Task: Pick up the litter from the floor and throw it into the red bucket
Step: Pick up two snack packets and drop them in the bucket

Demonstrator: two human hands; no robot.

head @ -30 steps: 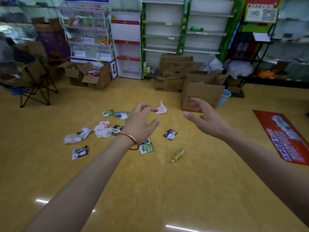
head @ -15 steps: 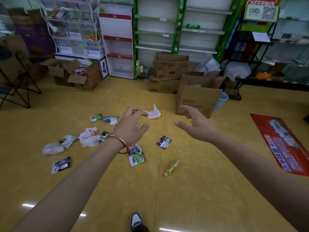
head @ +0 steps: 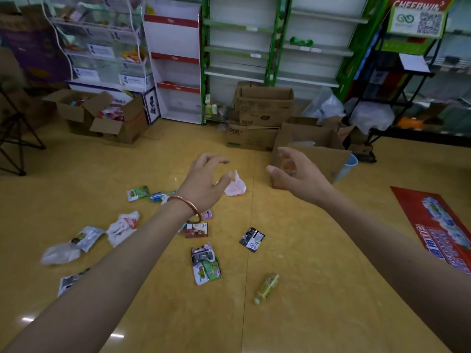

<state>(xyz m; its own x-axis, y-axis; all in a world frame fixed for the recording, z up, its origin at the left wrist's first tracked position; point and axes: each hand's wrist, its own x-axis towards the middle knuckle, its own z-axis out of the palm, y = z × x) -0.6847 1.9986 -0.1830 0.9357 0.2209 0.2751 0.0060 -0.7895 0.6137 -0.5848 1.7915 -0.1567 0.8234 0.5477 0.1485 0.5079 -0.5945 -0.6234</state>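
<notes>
Grips, two, both yours, bare and held out above the floor. Left grip (head: 204,182): fingers spread and loosely curled, holding nothing, copper bangle (head: 190,203) at the wrist. Right grip (head: 302,178): fingers likewise slack, holding nothing, seen in front of an open cardboard box (head: 326,159) with a pale blue bucket (head: 349,165) just behind it. Litter, all lying on the yellow floor (head: 331,301): a crumpled pink-white bag (head: 235,187), in view just beside your left thumb; a green wrapper (head: 137,193) and a blue wrapper (head: 159,196), left of your wrist; a brown packet (head: 196,230) under the bangle; a black packet (head: 252,239); a green-and-white wrapper (head: 205,264); a yellow bottle (head: 266,287) on its side, nearest you; a white-and-red bag (head: 123,226), a silver packet (head: 86,236) and a clear bag (head: 60,254) in a row to the far left. Red mat (head: 438,225), far right, well apart from the litter.
</notes>
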